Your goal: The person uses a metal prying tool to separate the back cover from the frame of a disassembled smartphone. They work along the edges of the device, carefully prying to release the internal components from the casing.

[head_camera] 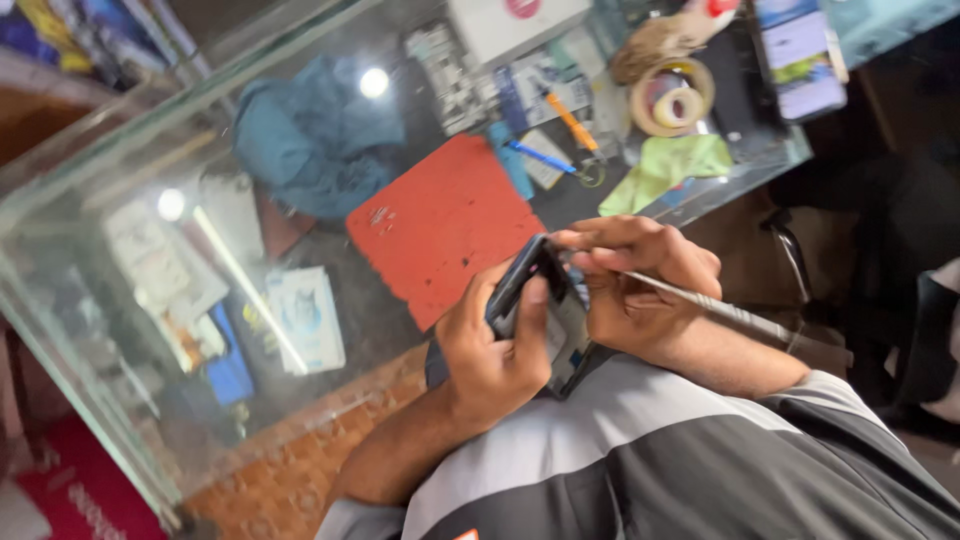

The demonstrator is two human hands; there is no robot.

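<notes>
Head view: left hand (495,350) fingers clamped around dark phone (540,300); right hand (635,285) pinches thin metal tool (720,310). Red mat (440,225) at 11 o'clock; tape rolls (672,97) at 1 o'clock.

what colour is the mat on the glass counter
Red; the mat lies flat on the glass counter, clearest in the head view.

The left hand (495,350) covers much of the dark phone (545,300), and the right hand (635,285) hides the tip of the thin metal tool (720,310). At the counter's far edge, a second phone (800,55) is cut off by the frame, and the small parts near the white box (510,25) are too blurred to tell.
</notes>
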